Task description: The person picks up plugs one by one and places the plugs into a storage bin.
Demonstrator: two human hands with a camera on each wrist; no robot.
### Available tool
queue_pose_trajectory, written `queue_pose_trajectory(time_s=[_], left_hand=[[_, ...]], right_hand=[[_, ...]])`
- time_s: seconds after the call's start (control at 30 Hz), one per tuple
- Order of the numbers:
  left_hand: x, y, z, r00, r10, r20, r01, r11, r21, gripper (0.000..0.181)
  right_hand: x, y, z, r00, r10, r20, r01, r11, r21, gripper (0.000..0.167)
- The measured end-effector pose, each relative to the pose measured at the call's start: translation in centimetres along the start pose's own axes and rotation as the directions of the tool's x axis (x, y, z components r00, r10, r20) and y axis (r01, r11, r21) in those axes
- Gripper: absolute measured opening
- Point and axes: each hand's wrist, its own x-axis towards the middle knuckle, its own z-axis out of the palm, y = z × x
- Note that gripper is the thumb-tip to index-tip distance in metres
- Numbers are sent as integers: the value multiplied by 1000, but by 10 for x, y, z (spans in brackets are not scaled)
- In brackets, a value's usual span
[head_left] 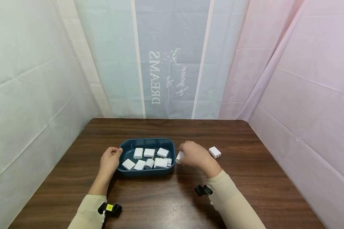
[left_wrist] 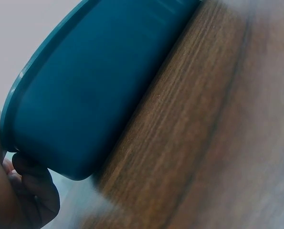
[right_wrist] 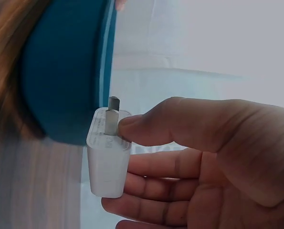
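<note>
A dark teal plastic basket (head_left: 145, 173) stands on the table with several white charger plugs (head_left: 138, 153) lying loose in it. My left hand (head_left: 110, 160) grips the basket's left rim between thumb and curled fingers; the left wrist view shows the fingers (left_wrist: 36, 188) under the lip. Just right of the basket, my right hand (head_left: 197, 156) pinches one white charger plug (right_wrist: 108, 162) between thumb and fingers, its metal prongs showing in the right wrist view. Another white charger plug (head_left: 215, 152) lies on the table to the right of that hand.
The brown wooden table (head_left: 172, 194) carries everything. A printed curtain (head_left: 169, 63) hangs behind its back edge, and pale cloth walls (head_left: 312, 82) rise on both sides. Small black cameras (head_left: 203, 190) are fixed at both wrists.
</note>
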Motion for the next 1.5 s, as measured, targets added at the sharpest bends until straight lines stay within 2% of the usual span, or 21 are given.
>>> queue_pose_trajectory(time_s=[0.17, 0.3, 0.6, 0.8, 1.3, 1.5], left_hand=[[1, -2, 0, 1000, 8, 1, -8, 1000, -7, 33], [2, -4, 1, 1000, 8, -1, -8, 1000, -1, 32], [1, -3, 1, 1000, 7, -9, -7, 1000, -8, 32], [1, -4, 0, 1000, -2, -5, 2, 1000, -12, 32], [2, -4, 0, 1000, 13, 6, -13, 1000, -13, 34], [1, -4, 0, 1000, 19, 5, -19, 1000, -15, 33]], right_hand=[[7, -11, -5, 1000, 9, -26, -9, 1000, -1, 26], [11, -17, -5, 1000, 8, -19, -8, 1000, 22, 19], [22, -30, -2, 1000, 15, -22, -14, 997, 72, 18], [31, -39, 6, 999, 20, -40, -17, 998, 60, 37], [52, -57, 24, 993, 88, -83, -86, 996, 31, 32], [58, -59, 32, 989, 124, -84, -123, 992, 21, 23]])
